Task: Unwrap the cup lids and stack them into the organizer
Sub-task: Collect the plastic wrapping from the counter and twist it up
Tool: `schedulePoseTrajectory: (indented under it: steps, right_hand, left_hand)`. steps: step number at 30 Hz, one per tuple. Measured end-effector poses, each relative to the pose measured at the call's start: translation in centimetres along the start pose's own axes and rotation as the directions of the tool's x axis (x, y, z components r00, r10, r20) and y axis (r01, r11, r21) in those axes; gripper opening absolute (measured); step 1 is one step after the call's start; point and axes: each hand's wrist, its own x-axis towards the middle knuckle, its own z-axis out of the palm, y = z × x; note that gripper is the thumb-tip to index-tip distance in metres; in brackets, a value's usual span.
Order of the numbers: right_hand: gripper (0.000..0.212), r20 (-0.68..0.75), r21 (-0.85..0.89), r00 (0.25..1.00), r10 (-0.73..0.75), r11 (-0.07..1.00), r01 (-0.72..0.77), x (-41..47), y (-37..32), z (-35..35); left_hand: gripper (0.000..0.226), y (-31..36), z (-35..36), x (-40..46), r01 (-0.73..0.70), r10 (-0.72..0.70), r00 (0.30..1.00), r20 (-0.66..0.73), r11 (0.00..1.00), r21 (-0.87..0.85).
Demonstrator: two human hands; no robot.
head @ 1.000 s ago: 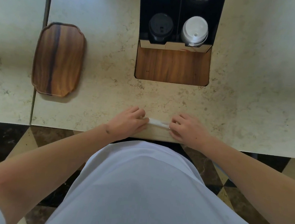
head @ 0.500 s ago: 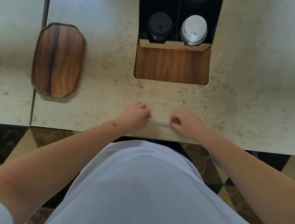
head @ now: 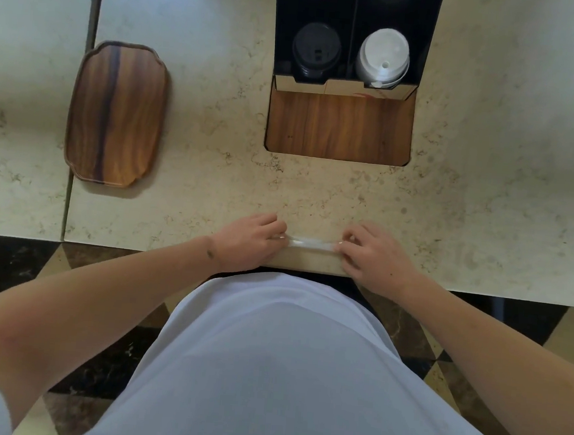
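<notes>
While both hands, left [head: 249, 240] and right [head: 375, 255], pinch the wrap [head: 311, 244] taut over the bench [head: 216, 143], unwrapping looks nearly done; discarding it seems next.

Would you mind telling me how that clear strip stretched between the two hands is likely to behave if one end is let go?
The clear strip looks thin and translucent, so probably light and floppy. The left hand and right hand pinch it taut; released, it would likely go slack. Its sheen suggests it may be slippery.
</notes>
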Motion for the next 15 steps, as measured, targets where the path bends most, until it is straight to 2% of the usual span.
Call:
schedulePoseTrajectory:
  steps: [2,5,7,9,12,15]
  right_hand:
    - [0.024,0.005,-0.009,1.000,0.017,1.000,-0.017,-0.1,-0.3,-0.1]
    - [0.025,0.002,-0.012,0.996,0.094,0.995,-0.094,0.4,-0.9,-0.4]
    - [0.026,0.033,0.005,0.987,0.160,0.987,-0.161,1.5,-1.5,-0.5]
    - [0.026,0.096,0.026,0.970,0.225,0.973,-0.229,2.8,-2.2,-0.5]
    - [0.028,0.167,0.075,0.949,0.267,0.956,-0.282,4.7,-3.2,-0.5]
    - [0.023,0.233,0.111,0.935,0.268,0.948,-0.299,6.7,-4.0,-0.8]
  left_hand:
    - [0.027,0.0,-0.3,-0.7,0.044,-0.044,0.999,0.004,0.999,0.006]
    - [0.018,0.7,-0.6,-0.3,0.190,-0.191,0.981,-0.019,0.981,-0.041]
    - [0.011,1.3,-0.7,0.8,0.328,-0.330,0.944,-0.002,0.939,-0.103]
    - [0.014,1.6,-0.7,2.0,0.446,-0.441,0.895,0.069,0.883,-0.144]
    - [0.020,1.5,-0.6,3.3,0.493,-0.469,0.862,0.193,0.864,-0.103]
    - [0.015,1.3,-1.0,3.9,0.492,-0.456,0.857,0.239,0.863,-0.117]
